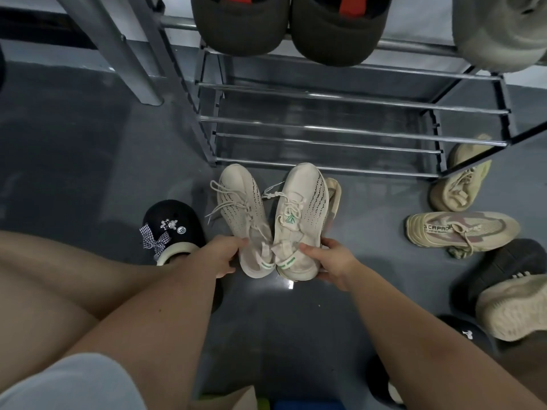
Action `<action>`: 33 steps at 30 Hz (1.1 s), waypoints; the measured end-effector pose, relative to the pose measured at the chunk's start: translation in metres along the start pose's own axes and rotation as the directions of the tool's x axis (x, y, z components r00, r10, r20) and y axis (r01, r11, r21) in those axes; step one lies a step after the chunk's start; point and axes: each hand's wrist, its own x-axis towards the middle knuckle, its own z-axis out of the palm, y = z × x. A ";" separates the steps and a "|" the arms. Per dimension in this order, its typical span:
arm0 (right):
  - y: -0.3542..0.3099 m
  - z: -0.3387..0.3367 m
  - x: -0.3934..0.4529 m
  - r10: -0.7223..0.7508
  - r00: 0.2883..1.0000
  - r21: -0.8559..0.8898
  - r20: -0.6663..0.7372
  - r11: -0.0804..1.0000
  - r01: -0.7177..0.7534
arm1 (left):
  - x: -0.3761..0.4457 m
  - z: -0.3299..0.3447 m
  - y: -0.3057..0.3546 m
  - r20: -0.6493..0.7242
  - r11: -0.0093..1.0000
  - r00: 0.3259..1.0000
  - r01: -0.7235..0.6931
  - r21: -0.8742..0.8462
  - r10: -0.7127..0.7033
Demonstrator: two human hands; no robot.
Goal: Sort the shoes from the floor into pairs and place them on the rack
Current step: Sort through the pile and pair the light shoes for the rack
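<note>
Two cream knit sneakers with green heel tabs are held side by side above the floor, toes toward the rack. My left hand (220, 255) grips the heel of the left cream sneaker (239, 208). My right hand (328, 261) grips the heel of the right cream sneaker (305, 208). The metal shoe rack (325, 128) stands just beyond them, its lower bar shelves bare. A pair of dark slippers with red insides (290, 25) sits on an upper shelf, and a grey-beige shoe (503, 31) rests at the upper right.
On the grey floor lie a beige sneaker (333, 199) under the held pair, a tan knit shoe (461, 179) by the rack's right leg, a beige and pink sneaker (461, 232), a black slide (509, 261) and a tan shoe (515, 309). My foot wears a black clog (174, 229) with a bow.
</note>
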 end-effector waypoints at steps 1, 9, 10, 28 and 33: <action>0.000 -0.001 -0.001 0.007 1.000 -0.013 0.022 1.000 -0.006 | -0.001 0.002 -0.001 0.014 1.000 1.000 0.004 -0.018 -0.004; 0.007 -0.011 0.000 0.002 0.997 -0.051 0.072 0.999 0.002 | -0.007 0.014 -0.001 -0.020 0.994 0.995 -0.101 -0.032 0.101; 0.007 -0.012 0.000 -0.007 0.997 -0.059 0.076 0.998 0.012 | -0.008 0.015 -0.003 0.001 0.993 0.993 -0.116 -0.028 0.116; -0.004 -0.035 -0.062 -0.144 0.988 0.212 0.063 0.969 0.128 | -0.087 0.016 0.004 0.322 0.952 0.920 -0.132 -0.276 0.221; 0.003 -0.045 -0.087 -0.200 0.979 0.282 0.046 0.943 0.180 | -0.118 0.027 0.003 0.405 0.944 0.871 -0.167 -0.286 0.277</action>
